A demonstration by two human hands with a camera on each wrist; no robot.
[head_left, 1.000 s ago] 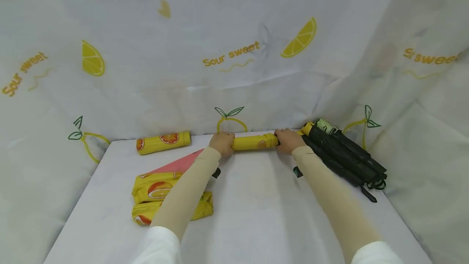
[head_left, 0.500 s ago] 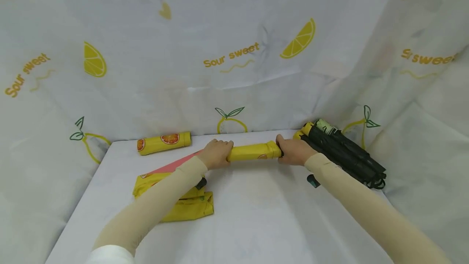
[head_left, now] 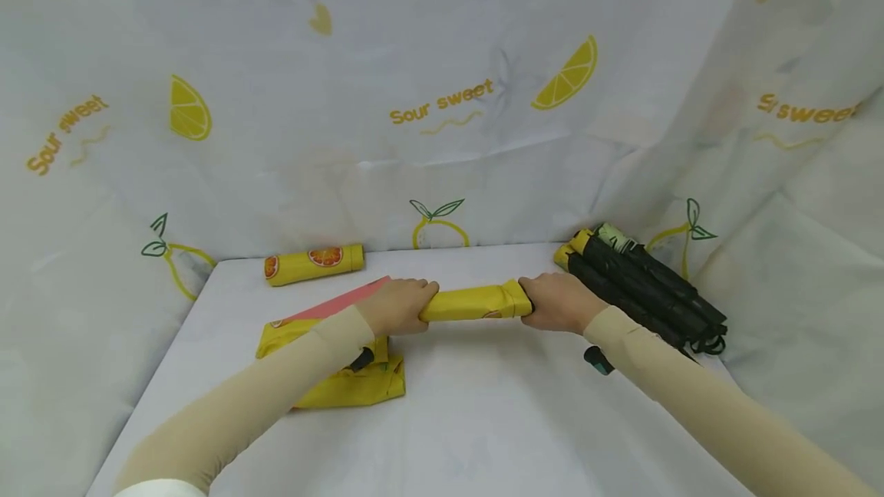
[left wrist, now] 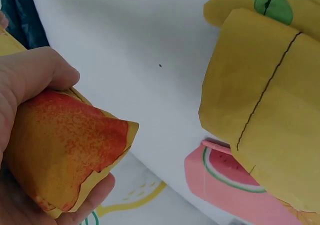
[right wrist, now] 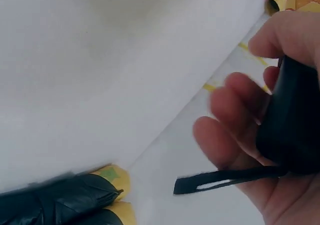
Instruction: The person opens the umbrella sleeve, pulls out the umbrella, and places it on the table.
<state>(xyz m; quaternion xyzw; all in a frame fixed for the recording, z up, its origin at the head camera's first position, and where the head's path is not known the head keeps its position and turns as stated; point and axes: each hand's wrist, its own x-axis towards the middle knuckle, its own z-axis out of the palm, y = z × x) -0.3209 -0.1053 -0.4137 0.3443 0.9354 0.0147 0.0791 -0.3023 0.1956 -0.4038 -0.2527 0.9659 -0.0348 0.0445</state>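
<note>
A folded umbrella (head_left: 476, 303) in a yellow fabric cover is held level above the middle of the white table. Round its left end, the left hand (head_left: 399, 305) grips the cover; the left wrist view shows the cover's open-looking end with a red-orange print (left wrist: 75, 145) between thumb and fingers. My right hand (head_left: 561, 302) holds the black handle (right wrist: 295, 115) at the other end, from which a black wrist strap (right wrist: 225, 179) hangs. To the right lie several folded black umbrellas (head_left: 645, 290) side by side.
Yellow covers (head_left: 352, 386) and a pink one (head_left: 345, 300) with watermelon print lie partly under the left forearm. Another yellow cover (head_left: 314, 264) with orange slices rests near the back edge. A lemon-printed white curtain (head_left: 304, 136) encloses the back and sides.
Both hands have drawn the covered umbrella from the back edge of the table toward me. The elbows have spread outward, and the things on the table lie where they were.
</note>
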